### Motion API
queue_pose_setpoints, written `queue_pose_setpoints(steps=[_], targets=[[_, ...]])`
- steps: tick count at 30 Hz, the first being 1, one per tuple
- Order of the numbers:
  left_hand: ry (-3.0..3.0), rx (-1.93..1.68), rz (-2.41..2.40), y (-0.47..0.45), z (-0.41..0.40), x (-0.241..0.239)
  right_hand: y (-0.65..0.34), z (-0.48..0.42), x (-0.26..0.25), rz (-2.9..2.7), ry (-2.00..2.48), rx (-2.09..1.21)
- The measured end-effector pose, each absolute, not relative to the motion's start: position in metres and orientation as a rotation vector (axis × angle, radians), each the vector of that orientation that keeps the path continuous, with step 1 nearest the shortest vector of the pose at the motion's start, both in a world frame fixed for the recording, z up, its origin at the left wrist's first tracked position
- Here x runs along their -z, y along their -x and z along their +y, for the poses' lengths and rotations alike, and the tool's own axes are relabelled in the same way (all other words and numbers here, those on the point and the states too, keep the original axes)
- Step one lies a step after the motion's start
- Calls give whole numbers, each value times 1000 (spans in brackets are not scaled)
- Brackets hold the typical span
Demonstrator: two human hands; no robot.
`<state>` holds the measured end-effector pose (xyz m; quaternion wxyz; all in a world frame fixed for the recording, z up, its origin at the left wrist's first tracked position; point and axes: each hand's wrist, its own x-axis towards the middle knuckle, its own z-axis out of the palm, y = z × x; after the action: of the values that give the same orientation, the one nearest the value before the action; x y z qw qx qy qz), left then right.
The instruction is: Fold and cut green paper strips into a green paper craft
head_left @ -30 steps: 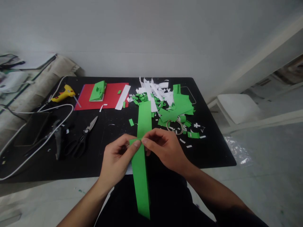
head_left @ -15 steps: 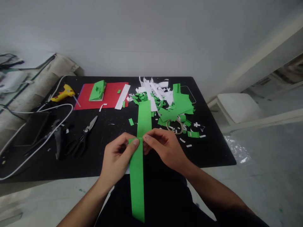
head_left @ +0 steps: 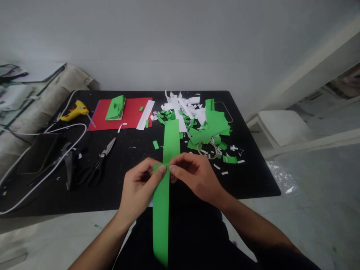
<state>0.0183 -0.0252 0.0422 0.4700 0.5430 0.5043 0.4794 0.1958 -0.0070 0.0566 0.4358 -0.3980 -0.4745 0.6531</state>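
Observation:
Both hands pinch a long green paper strip (head_left: 161, 221) near the front edge of the table. My left hand (head_left: 140, 185) has its thumb pressed on the strip's top end, fingers curled behind it. At that end's right corner, my right hand (head_left: 197, 176) closes thumb and fingertips. The strip hangs down over my lap, its lower end curving. Behind it another length of green paper (head_left: 171, 140) runs away across the table; whether the two are joined is hidden by my fingers.
White and green paper scraps (head_left: 210, 123) pile up at the back right, around a tape ring (head_left: 207, 150). Left lie scissors (head_left: 98, 163), a yellow glue gun (head_left: 75, 110) with a looping white cable, and red paper (head_left: 131, 112) bearing a folded green piece (head_left: 116, 107).
The hanging end of the green strip has swung slightly left and towards me. Both hands stay nearly where they were, still pinching it.

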Motion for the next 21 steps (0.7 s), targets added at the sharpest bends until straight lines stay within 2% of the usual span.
queue_pose_setpoints(steps=[21], targets=[[-1393, -1192, 1271, -19, -25, -42, -194, -7, -52, -1215, 1000, -1537]])
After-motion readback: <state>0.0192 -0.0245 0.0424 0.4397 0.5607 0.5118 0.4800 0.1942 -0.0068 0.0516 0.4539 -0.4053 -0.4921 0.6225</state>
